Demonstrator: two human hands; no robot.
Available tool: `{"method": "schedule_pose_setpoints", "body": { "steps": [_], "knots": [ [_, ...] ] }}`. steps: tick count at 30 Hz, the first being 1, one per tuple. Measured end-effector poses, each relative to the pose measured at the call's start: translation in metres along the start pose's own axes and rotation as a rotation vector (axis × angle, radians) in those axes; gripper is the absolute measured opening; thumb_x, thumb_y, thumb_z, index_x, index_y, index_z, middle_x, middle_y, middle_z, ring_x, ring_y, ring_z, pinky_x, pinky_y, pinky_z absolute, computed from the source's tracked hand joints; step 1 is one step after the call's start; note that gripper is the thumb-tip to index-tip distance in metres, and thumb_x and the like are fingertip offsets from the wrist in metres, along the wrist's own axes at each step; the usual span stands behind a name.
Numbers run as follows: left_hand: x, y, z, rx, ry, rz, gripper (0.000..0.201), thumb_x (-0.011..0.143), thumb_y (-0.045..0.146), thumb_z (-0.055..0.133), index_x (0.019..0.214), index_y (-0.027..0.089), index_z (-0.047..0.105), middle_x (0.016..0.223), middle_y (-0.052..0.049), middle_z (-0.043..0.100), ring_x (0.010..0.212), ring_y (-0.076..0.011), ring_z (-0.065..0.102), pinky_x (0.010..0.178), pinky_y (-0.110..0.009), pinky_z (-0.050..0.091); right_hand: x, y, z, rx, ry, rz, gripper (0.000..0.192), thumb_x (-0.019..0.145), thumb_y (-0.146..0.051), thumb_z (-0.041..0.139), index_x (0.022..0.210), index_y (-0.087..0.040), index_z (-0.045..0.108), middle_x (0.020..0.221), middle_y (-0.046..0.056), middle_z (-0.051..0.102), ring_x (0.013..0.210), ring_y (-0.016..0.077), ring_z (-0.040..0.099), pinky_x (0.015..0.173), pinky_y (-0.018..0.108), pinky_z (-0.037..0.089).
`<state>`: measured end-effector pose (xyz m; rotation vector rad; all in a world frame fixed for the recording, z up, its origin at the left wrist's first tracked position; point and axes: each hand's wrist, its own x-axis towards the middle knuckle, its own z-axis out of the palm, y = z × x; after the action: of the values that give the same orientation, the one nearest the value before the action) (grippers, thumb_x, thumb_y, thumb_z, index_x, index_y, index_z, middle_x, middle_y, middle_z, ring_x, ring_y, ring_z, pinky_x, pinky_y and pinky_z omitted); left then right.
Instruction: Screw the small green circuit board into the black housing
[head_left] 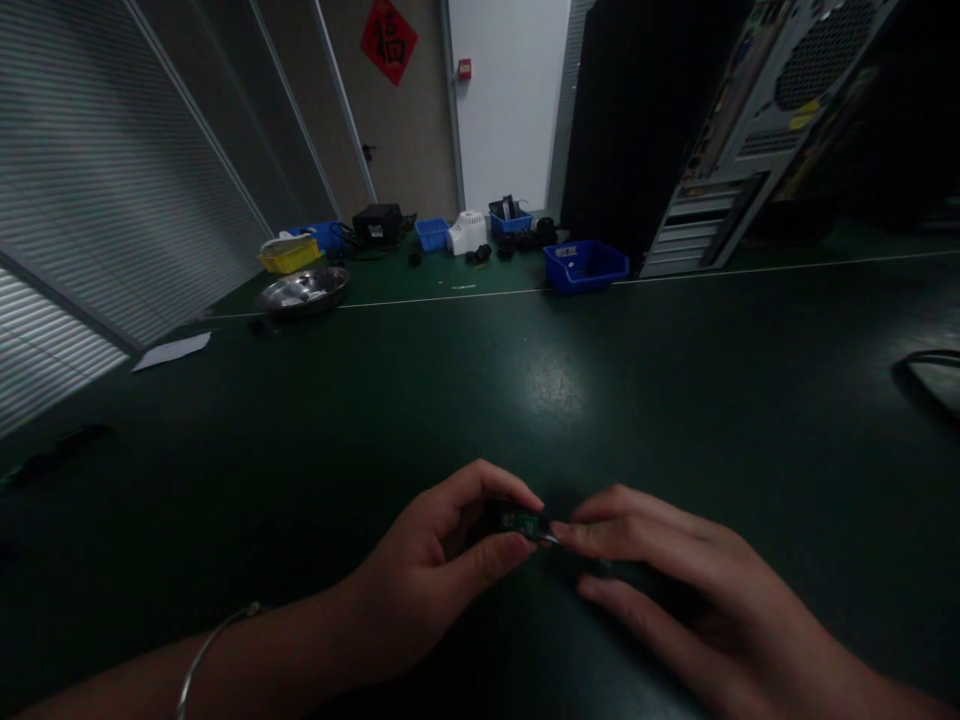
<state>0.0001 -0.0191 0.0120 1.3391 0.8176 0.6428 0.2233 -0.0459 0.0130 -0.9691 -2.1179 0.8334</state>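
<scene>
A small green circuit board point(517, 521) with white markings is pinched between the thumb and fingers of my left hand point(442, 560), just above the dark green tabletop point(420, 400). Its right end is dark, with a thin pale metal piece point(550, 539) sticking out. My right hand point(697, 590) comes in from the right with its fingers stretched out. One fingertip reaches the metal piece and seems to touch it, while the thumb stays apart, lower down. My left fingers cover part of the board.
At the back stand a blue bin point(585, 268), a steel bowl point(302, 290), a yellow tray point(290, 255), a white plastic housing point(468, 233) and a computer case point(697, 140). A paper sheet point(172, 351) lies at left, a black cable point(926, 375) at right.
</scene>
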Motion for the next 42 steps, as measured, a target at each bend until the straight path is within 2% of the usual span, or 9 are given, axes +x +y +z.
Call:
{"method": "schedule_pose_setpoints", "body": {
  "steps": [5,10,13,19,23,26,30,38,42],
  "knots": [
    [0.0018,-0.0022,-0.0017,0.04,0.059,0.08,0.019,0.087,0.029,0.06,0.103,0.018,0.059,0.106,-0.006,0.062,0.105,-0.02,0.056,0.087,-0.032,0.044,-0.0005,0.0007,0.0021,-0.016,0.037,0.009,0.032,0.084,-0.009,0.06,0.111,-0.025,0.065,0.097,0.003,0.069,0.089,0.0149,0.068,0.076,0.021,0.057],
    [0.0052,-0.0069,-0.0038,-0.193,0.113,0.013,0.026,0.083,0.018,0.065,0.104,0.021,0.05,0.107,-0.005,0.064,0.108,-0.02,0.06,0.094,-0.036,0.043,-0.0033,0.0011,0.0044,-0.062,0.093,0.026,0.034,0.084,-0.012,0.061,0.114,-0.028,0.062,0.102,0.002,0.069,0.097,0.0155,0.067,0.082,0.021,0.056],
    [0.0058,-0.0084,-0.0046,-0.231,0.103,-0.016,0.026,0.08,0.015,0.068,0.099,0.02,0.051,0.101,-0.003,0.064,0.103,-0.0176,0.062,0.091,-0.032,0.045,-0.006,0.0016,0.0042,-0.068,0.1,0.038,0.036,0.085,-0.013,0.059,0.117,-0.029,0.059,0.107,0.003,0.067,0.102,0.0165,0.065,0.084,0.022,0.056],
    [0.0033,-0.0071,-0.0031,-0.024,0.067,0.074,0.021,0.082,0.02,0.066,0.103,0.022,0.062,0.102,-0.001,0.062,0.1,-0.0135,0.059,0.089,-0.026,0.046,-0.0074,0.0061,0.0035,-0.067,0.058,0.034,0.039,0.087,-0.013,0.057,0.122,-0.03,0.056,0.107,0.003,0.065,0.1,0.0156,0.064,0.086,0.023,0.055],
    [0.0008,-0.0078,-0.0007,0.155,0.12,0.1,0.035,0.089,0.024,0.058,0.123,0.029,0.052,0.111,-0.001,0.063,0.104,-0.015,0.059,0.093,-0.029,0.045,-0.005,0.0066,0.0037,-0.071,0.057,0.017,0.04,0.087,-0.012,0.058,0.122,-0.03,0.057,0.108,0.003,0.066,0.1,0.0148,0.064,0.084,0.022,0.055],
    [-0.001,-0.0074,-0.001,0.37,0.16,0.176,0.028,0.089,0.023,0.056,0.117,0.026,0.054,0.106,-0.001,0.064,0.097,-0.0145,0.061,0.087,-0.028,0.048,-0.0043,0.0058,0.0043,-0.079,0.052,-0.001,0.04,0.086,-0.013,0.059,0.123,-0.03,0.056,0.107,0.003,0.066,0.101,0.0153,0.064,0.083,0.021,0.055],
    [-0.0003,-0.0049,-0.0029,0.569,0.11,0.309,0.03,0.091,0.018,0.052,0.119,0.024,0.058,0.11,-0.003,0.061,0.1,-0.0139,0.059,0.087,-0.026,0.048,-0.0052,0.006,0.0059,-0.104,0.033,0.022,0.041,0.087,-0.014,0.057,0.125,-0.03,0.055,0.107,0.004,0.066,0.101,0.0156,0.064,0.086,0.023,0.054],
    [0.0003,-0.0096,-0.0061,0.64,0.118,0.466,0.032,0.09,0.01,0.053,0.118,0.022,0.061,0.113,-0.003,0.066,0.105,-0.0123,0.061,0.093,-0.024,0.047,-0.0045,0.0035,0.0042,-0.054,0.004,0.05,0.037,0.088,-0.012,0.053,0.122,-0.027,0.059,0.103,0.005,0.066,0.093,0.0152,0.065,0.078,0.022,0.056],
    [0.0,-0.0098,-0.0075,0.65,0.109,0.452,0.032,0.09,0.011,0.055,0.118,0.024,0.062,0.115,-0.001,0.068,0.106,-0.012,0.062,0.094,-0.024,0.048,-0.0037,0.0021,0.0035,-0.055,0.044,0.039,0.035,0.087,-0.013,0.056,0.118,-0.027,0.062,0.1,0.004,0.067,0.094,0.015,0.066,0.08,0.022,0.056]
  ]
}}
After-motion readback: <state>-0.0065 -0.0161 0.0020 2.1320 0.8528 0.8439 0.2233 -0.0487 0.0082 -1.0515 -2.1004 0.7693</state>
